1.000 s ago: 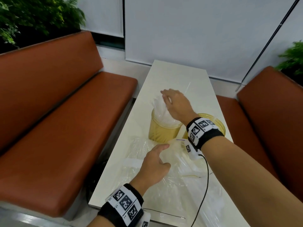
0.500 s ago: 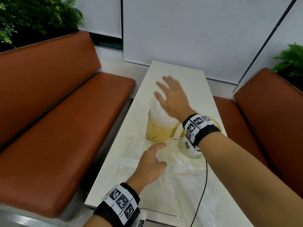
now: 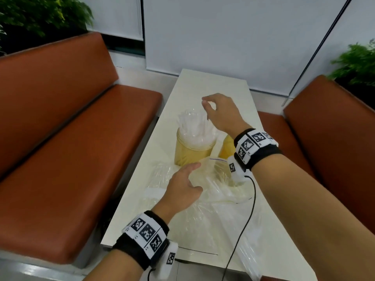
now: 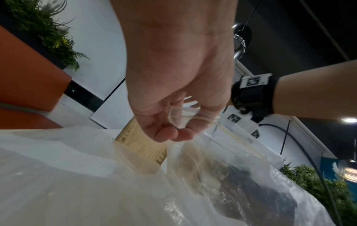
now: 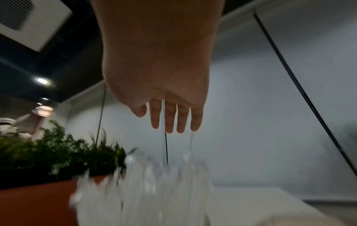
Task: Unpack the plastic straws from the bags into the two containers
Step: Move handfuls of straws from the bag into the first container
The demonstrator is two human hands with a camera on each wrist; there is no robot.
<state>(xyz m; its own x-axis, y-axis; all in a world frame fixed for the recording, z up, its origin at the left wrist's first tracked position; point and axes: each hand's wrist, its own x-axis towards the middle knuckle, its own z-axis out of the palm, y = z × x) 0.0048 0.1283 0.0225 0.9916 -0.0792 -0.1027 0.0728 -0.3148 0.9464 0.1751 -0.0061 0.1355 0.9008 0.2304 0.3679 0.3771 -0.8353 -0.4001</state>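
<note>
Two amber containers stand mid-table. The left container (image 3: pixel 191 155) (image 4: pixel 139 145) is packed with upright clear straws (image 3: pixel 192 126) (image 5: pixel 144 191). My right wrist hides most of the right container (image 3: pixel 226 147). My right hand (image 3: pixel 211 110) (image 5: pixel 170 122) hovers just above the straw tops with its fingers hanging down. One straw stands up against them, and no grip on it shows. Nearer me, my left hand (image 3: pixel 183 187) (image 4: pixel 173 133) pinches the film of a clear plastic bag (image 3: pixel 213 199) (image 4: pixel 96 175) that lies crumpled in front of the containers.
The narrow white table (image 3: pixel 213 84) runs away from me between a brown bench (image 3: pixel 71 159) on the left and another bench (image 3: pixel 334 128) on the right. A black cable (image 3: pixel 249 216) trails from my right wrist across the bags. Plants stand behind both benches.
My right hand rested on the straw tops, then spread flat above them, and now its fingers droop down over them. The left hand has stayed on the bag.
</note>
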